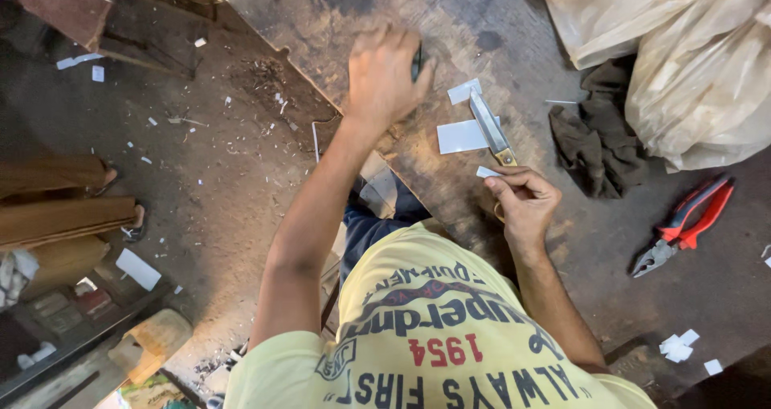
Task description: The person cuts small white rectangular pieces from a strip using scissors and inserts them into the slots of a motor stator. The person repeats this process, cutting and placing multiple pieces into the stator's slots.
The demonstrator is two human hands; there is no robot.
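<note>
**Scissors in the right, dark object under the left**

Looking straight down over a yellow shirt onto a worn, dark wooden work surface (562, 240). Right hand (524, 204) curled shut around the handles of a pair of scissors (491, 128), thumb and forefinger pinched together on a tiny white paper scrap (487, 172). Blades running up and slightly left from the hand, long axis close to vertical in the picture, tip pointing away from the body. Lying right across a white paper rectangle (459, 136), blade touching its right edge, with a smaller white paper piece (464, 92) just beyond, near the tip. Blades together or a hair apart? Cannot tell from here.

Left hand (384, 75) reaching further out, arm stretched long, palm down and fingers bent over a small dark object (416, 62) at the fingertips. Only a sliver showing, so no telling what kind of thing, or whether truly gripped or merely pressed to the wood. Sitting up and left of the scissor tip, near but apart.

So: white rectangle between the two hands, closer to the right, directly under the blades; left hand the farther one, off beyond the paper's upper left corner.

Off to the right, well apart: red-handled pliers (683, 224), a dark crumpled rag (598, 144), a pale plastic bag (683, 63). More white offcuts (679, 346) at lower right. Down the left, a dusty floor (217, 176) littered with chips.
</note>
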